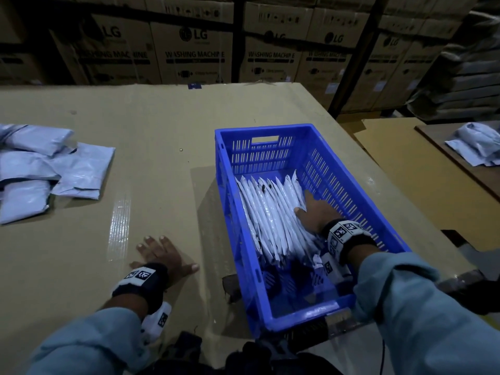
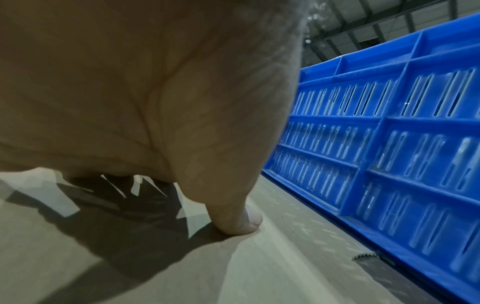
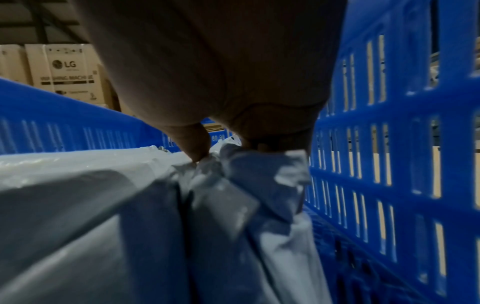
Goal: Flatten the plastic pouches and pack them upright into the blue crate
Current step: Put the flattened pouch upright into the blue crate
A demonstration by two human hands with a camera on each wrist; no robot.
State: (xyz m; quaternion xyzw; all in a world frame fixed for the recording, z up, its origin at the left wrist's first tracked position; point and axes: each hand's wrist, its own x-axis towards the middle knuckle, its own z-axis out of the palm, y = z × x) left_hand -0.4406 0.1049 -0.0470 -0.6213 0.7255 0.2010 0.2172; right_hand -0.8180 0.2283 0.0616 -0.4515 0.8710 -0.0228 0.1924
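Observation:
The blue crate [image 1: 270, 129] stands on the cardboard-covered table [image 1: 162, 125], right of centre. A row of white plastic pouches [image 1: 267, 212] stands on edge inside it, leaning toward the far right wall. My right hand [image 1: 311, 209] is down in the crate at the right end of the row. Its thumb and fingers straddle the crumpled tops of the end pouches [image 3: 233, 174] next to the slatted crate wall [image 3: 389, 144]. My left hand [image 1: 159, 255] lies flat on the table left of the crate [image 2: 389, 144], fingers spread, holding nothing.
A loose pile of grey-white pouches [image 1: 40, 169] lies at the table's left edge. More pouches [image 1: 479, 144] sit on a separate table at the far right. Stacked cardboard boxes [image 1: 194, 50] line the back. The crate's near end holds no pouches.

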